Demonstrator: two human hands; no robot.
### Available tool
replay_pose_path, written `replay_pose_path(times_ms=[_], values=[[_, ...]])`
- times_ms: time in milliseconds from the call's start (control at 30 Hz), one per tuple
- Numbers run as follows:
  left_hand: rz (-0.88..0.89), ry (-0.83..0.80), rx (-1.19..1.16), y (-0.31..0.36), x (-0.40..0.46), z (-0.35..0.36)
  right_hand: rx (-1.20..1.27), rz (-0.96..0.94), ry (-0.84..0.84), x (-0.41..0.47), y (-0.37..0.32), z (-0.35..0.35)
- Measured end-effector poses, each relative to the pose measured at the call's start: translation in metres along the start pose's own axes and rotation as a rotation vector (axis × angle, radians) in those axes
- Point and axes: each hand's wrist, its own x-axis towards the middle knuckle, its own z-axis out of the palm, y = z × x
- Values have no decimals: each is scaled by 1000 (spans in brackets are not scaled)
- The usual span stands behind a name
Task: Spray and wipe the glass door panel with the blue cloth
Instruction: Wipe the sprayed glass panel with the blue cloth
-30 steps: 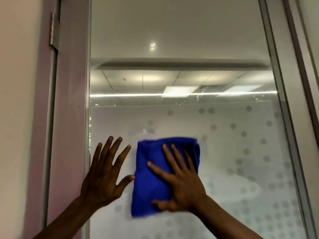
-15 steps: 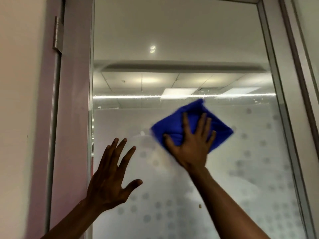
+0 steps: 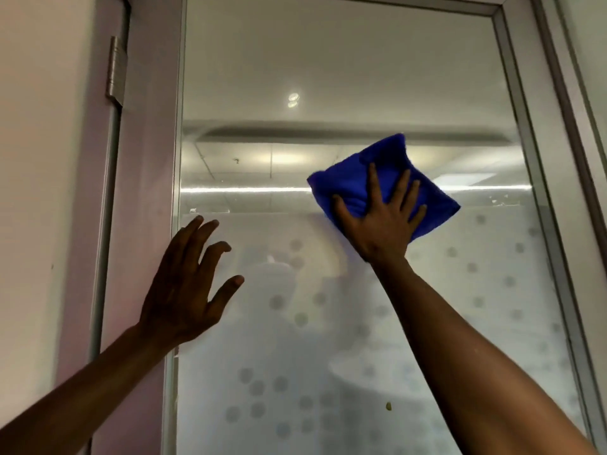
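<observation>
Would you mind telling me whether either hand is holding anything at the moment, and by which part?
The right hand presses the blue cloth flat against the glass, straight fingers over its lower middle. The left hand holds nothing.

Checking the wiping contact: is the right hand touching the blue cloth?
Touching. The head view shows the right hand lying flat on the blue cloth, its spread fingers overlapping it, pressing it against the glass door panel.

The cloth [image 3: 377, 182] was a deep, solid blue. Below it, the glass panel [image 3: 328, 77] wore a milky white frosting scattered with grey dots; above it, the glass was clear. Left of the cloth, the door frame [image 3: 147, 159] was pale pink, its hinge [image 3: 115, 72] silver-grey.
</observation>
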Motion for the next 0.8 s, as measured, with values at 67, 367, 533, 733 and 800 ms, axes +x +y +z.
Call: replay_pose_path(times_ms=[67, 367, 533, 733, 800], values=[[5, 16, -15, -1, 5, 3, 20, -8, -11, 7, -23, 7], [140, 77, -24, -2, -11, 5, -196, -991, -207, -15, -51, 19], [49, 120, -41, 4, -16, 2, -65, -307, -38, 37, -56, 14], [2, 204, -60, 2, -16, 3, -35, -502, -106, 9, -136, 42], [-16, 240, -36, 2, -16, 6, -85, -706, -198, -7, -163, 52]])
